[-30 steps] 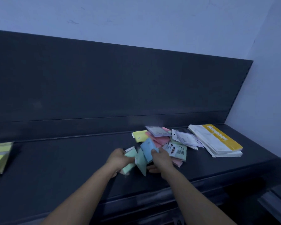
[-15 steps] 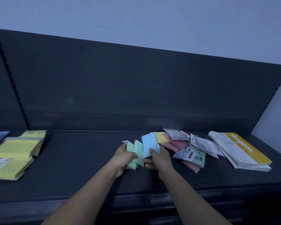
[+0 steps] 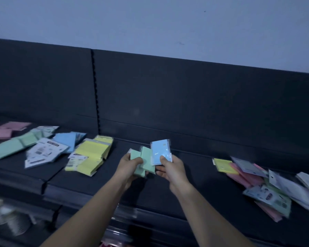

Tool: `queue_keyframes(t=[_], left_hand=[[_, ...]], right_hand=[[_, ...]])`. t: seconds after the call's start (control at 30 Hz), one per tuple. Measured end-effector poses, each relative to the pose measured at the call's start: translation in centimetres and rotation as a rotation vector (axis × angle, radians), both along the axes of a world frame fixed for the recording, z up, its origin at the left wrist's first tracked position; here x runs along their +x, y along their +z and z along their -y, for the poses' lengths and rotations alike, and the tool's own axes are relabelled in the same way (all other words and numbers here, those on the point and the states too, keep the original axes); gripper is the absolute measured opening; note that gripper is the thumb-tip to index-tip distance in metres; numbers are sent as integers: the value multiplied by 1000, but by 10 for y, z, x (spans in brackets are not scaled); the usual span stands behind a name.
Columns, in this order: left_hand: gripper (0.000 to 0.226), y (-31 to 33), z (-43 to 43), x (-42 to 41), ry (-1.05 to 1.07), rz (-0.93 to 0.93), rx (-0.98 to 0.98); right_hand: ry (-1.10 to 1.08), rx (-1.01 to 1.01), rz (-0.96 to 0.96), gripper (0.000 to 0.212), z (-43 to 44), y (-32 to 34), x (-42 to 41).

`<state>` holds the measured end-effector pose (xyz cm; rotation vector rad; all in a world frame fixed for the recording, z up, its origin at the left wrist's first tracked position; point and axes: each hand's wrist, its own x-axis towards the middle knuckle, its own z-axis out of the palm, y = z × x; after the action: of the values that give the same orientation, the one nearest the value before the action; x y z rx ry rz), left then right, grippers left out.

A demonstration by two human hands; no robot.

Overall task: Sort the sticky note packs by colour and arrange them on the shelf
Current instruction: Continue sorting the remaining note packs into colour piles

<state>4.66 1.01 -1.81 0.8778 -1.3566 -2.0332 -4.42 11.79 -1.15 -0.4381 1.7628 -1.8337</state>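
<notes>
Left hand (image 3: 130,164): fingers wrapped round mint-green sticky note packs (image 3: 144,162)
Right hand (image 3: 171,171): pinching a pale blue plastic-wrapped pack (image 3: 161,151)
Dark shelf (image 3: 191,177): colour piles either side

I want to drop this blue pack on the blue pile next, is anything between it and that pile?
Partly. The blue pack in the right hand has bare shelf beside it, but the yellow pile lies between it and the blue pile, so it has to be carried over the yellow packs.
</notes>
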Motion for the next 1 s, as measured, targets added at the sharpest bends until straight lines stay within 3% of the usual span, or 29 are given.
queue_keyframes(t=[0.13,0.27,0.67,1.0], left_hand=[[26,7,28,39,74,-23,-35],[42,9,56,82,137,-70,-13],[23,6,141,224,294,-137,-26],[25,-9,195,298,446,-135,23]], right_hand=[[57,-12,-17,16,38,6,32],[99,-36,-23,16,71,10,69],[130,-124,3,10,170,13,202],[114,-38,-142,13,224,-1,263]])
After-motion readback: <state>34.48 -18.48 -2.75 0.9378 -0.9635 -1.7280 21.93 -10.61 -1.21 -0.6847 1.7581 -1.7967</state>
